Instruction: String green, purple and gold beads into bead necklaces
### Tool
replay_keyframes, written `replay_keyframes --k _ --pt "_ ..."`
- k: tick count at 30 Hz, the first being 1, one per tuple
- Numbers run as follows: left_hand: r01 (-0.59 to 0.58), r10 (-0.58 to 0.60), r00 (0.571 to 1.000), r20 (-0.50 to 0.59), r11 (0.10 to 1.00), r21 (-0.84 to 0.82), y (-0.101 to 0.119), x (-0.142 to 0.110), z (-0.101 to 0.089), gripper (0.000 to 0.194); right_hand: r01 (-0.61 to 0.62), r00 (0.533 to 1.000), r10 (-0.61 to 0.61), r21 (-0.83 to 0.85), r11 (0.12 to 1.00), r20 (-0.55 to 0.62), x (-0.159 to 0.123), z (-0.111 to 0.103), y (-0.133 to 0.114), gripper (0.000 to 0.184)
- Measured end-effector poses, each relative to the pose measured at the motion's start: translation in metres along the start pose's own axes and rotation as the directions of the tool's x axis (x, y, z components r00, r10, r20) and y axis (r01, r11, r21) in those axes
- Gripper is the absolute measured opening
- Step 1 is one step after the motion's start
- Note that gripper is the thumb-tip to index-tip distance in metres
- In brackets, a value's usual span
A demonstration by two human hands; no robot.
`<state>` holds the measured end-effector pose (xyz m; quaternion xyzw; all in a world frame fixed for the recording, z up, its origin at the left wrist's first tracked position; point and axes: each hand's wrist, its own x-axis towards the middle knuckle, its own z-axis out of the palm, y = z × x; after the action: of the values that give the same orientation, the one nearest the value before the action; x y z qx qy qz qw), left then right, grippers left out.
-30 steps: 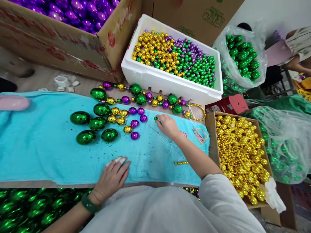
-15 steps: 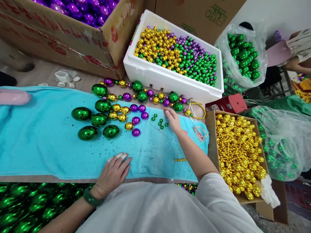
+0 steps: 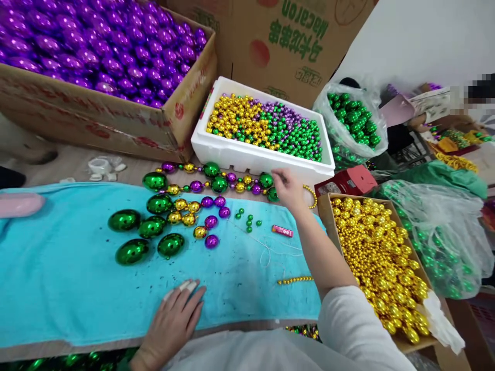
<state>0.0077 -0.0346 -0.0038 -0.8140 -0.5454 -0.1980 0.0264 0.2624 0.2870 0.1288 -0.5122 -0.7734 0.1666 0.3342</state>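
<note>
My left hand [image 3: 172,319] lies flat on the blue towel [image 3: 85,299], white tape round some fingertips. My right hand [image 3: 289,191] is over the towel's far edge, in front of the white foam box [image 3: 240,154], fingers loosely bent and slightly apart, with nothing visible in them. It partly covers the end of a strung bead garland [image 3: 219,184]. Small green beads [image 3: 249,222] lie loose on the towel, left of my right forearm. Further left are large green beads [image 3: 132,251], gold beads [image 3: 200,232] and purple beads [image 3: 212,241]. A thin thread [image 3: 266,252] trails across the towel.
Purple beads fill a cardboard box [image 3: 174,121] at the back left. Gold beads fill another box [image 3: 331,219] at right, beside plastic bags of green beads [image 3: 353,121]. A small pink packet [image 3: 282,231] and a gold bead strand [image 3: 296,280] lie near my right arm.
My right hand has moved away from beside the small green beads, up toward the foam box. My left hand stays flat on the towel. The camera view has tilted upward.
</note>
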Motion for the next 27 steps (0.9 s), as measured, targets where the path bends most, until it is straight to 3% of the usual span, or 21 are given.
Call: replay_keyframes --k 3,7,10,15,19,21,24,27 --pt "0.02 -0.02 1.0 -0.001 1.0 0.004 0.003 0.004 -0.004 0.026 0.045 0.998 -0.051 -0.151 0.988 -0.037 0.043 -0.021 -0.011 0.026" --pt "0.051 -0.051 0.998 0.037 0.999 -0.018 0.006 0.004 -0.005 0.025 0.082 0.996 -0.079 -0.118 0.99 0.03 0.067 -0.022 -0.018 0.027" --pt "0.073 -0.072 0.996 0.061 0.997 -0.027 0.006 0.002 -0.004 0.025 0.03 0.979 -0.026 -0.017 0.999 0.203 0.055 -0.014 -0.023 0.021" --pt "0.075 -0.073 0.995 0.075 0.997 -0.036 0.005 0.001 -0.004 0.026 -0.139 0.893 0.134 -0.021 0.99 0.429 0.018 0.0 -0.023 0.012" --pt "0.073 -0.071 0.996 0.044 0.996 -0.048 0.004 0.0 -0.004 0.026 -0.109 0.828 0.15 -0.108 0.988 0.54 0.004 0.005 -0.022 0.01" --pt "0.056 -0.055 0.998 0.022 0.998 -0.037 0.002 -0.002 -0.002 0.027 -0.073 0.873 0.125 -0.126 0.989 0.472 0.012 0.002 -0.021 0.011" --pt "0.005 -0.005 1.0 -0.024 1.0 0.009 -0.001 -0.005 0.002 0.029 -0.003 0.978 0.043 -0.19 0.982 0.206 0.046 -0.009 -0.023 0.017" --pt "-0.016 0.021 0.996 -0.083 0.998 0.059 -0.005 -0.005 0.006 0.029 0.061 0.997 -0.044 -0.309 0.949 0.059 0.093 -0.019 -0.027 0.022"
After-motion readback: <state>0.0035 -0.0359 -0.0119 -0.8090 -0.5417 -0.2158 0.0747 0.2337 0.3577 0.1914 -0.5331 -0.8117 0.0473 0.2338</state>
